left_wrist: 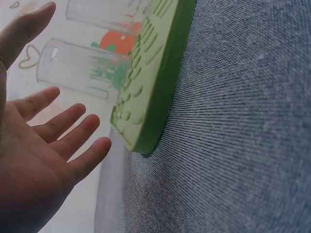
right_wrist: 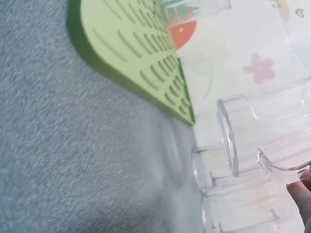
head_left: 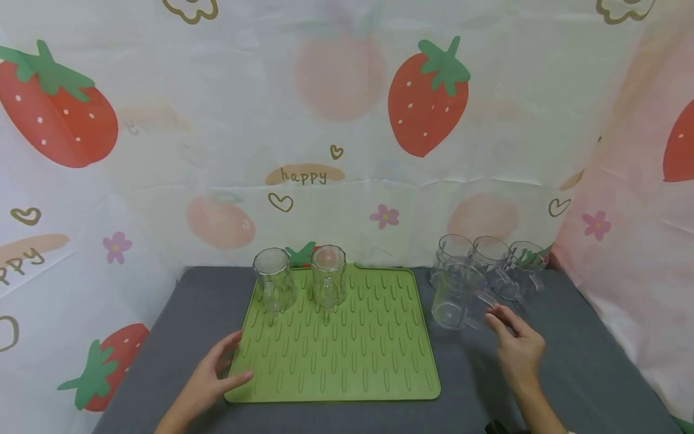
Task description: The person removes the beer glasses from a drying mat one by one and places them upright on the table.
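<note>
My right hand (head_left: 517, 346) pinches the handle of a clear mug (head_left: 458, 298). In the right wrist view this mug (right_wrist: 265, 131) is raised above the cloth, and only fingertips (right_wrist: 302, 194) show at its handle. Close to the left edge of a green ribbed mat (head_left: 336, 361), my left hand (head_left: 211, 374) holds nothing, its fingers spread. The left wrist view shows the left hand (left_wrist: 46, 141) palm up to the camera, apart from the mugs. Two clear mugs, one at left (head_left: 273, 283) and one beside it (head_left: 329, 277), stand on the mat's back left part.
Three more clear mugs (head_left: 526, 271) stand close together at the back right of the grey cloth-covered table (head_left: 575, 361), just behind the held one. A white curtain (head_left: 347, 138) printed with strawberries hangs behind the table and along both sides.
</note>
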`<state>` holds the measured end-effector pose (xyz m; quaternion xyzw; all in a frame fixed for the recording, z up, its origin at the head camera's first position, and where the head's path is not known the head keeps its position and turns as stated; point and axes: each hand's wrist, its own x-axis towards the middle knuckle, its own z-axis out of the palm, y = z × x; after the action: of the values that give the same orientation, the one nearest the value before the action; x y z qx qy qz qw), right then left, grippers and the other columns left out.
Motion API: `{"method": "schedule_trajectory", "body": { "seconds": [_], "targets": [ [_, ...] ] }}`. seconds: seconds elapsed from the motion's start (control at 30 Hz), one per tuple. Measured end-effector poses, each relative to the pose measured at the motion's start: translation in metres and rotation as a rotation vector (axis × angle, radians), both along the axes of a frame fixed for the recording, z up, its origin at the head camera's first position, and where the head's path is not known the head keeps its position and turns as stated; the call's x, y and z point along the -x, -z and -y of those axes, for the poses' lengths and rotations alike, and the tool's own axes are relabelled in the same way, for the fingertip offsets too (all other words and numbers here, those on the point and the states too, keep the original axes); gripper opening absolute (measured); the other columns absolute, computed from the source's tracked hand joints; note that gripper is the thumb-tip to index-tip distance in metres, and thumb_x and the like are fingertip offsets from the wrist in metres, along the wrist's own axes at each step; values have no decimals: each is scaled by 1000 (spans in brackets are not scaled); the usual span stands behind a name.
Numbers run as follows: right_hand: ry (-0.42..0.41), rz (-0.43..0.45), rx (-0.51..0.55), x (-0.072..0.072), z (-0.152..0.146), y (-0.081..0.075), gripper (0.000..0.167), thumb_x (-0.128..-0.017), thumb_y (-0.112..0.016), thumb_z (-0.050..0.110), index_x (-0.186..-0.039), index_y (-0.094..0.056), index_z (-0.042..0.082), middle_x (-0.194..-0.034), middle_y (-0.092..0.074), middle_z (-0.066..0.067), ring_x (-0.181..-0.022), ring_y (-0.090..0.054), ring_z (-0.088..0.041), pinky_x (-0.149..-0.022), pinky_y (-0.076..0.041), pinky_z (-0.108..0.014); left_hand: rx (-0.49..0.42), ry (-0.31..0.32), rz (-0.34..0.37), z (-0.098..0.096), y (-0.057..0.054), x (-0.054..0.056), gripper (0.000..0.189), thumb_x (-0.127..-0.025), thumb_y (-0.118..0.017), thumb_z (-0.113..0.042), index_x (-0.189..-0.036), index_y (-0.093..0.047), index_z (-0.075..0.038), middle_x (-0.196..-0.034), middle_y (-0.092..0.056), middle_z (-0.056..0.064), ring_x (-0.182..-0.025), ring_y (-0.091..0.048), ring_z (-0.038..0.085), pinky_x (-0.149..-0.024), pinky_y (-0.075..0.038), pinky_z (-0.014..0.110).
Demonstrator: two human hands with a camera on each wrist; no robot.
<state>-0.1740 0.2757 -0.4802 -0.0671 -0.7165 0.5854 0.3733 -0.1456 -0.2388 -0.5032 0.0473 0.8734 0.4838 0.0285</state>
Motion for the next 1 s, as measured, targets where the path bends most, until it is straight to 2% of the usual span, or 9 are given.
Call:
{"method": "schedule_trajectory", "body": {
  "seconds": [0.2,0.37,0.5,0.63,0.83,1.0],
  "targets": [
    [19,-21,57,0,-4,5,24,-78,-70,-17,-103,-67,-19,-79,-70,25,-73,-67,9,-68,-52,-6,31,17,-23,2,1,-3,79,-85,-75,-19,-148,-32,1,-149,-40,27,-133,-42,45,-101,-43,58],
    [19,-27,65,-1,-6,9,24,-78,-69,-18,-102,-65,-22,-79,-70,23,-70,-67,8,-67,-53,-7,73,28,-8,4,1,-3,83,-84,-76,-23,-148,-31,3,-149,-39,29,-135,-39,47,-103,-40,61],
    [31,-11,53,-1,-9,14,24,-78,-68,-19,-102,-66,-21,-78,-69,25,-68,-66,9,-66,-53,-7,100,34,74,5,1,-2,87,-84,-76,-29,-150,-29,0,-152,-34,29,-140,-30,49,-107,-33,65],
    [56,21,20,-1,-12,18,23,-79,-69,-16,-102,-68,-17,-78,-66,30,-69,-65,12,-66,-52,-6,134,43,168,7,2,-1,91,-83,-75,-34,-152,-26,-1,-154,-29,30,-142,-23,51,-107,-31,68],
    [85,46,2,-1,-15,25,23,-80,-71,-12,-102,-69,-15,-79,-64,33,-72,-63,14,-66,-51,-5,203,60,243,10,7,5,95,-83,-75,-37,-151,-24,5,-152,-28,35,-140,-24,54,-103,-35,66],
    [99,38,-5,-2,-17,28,22,-79,-71,-13,-101,-69,-16,-79,-64,32,-71,-63,14,-66,-50,-4,273,80,240,10,8,5,96,-81,-76,-40,-147,-28,12,-147,-33,38,-136,-30,57,-102,-37,65]
  ]
}}
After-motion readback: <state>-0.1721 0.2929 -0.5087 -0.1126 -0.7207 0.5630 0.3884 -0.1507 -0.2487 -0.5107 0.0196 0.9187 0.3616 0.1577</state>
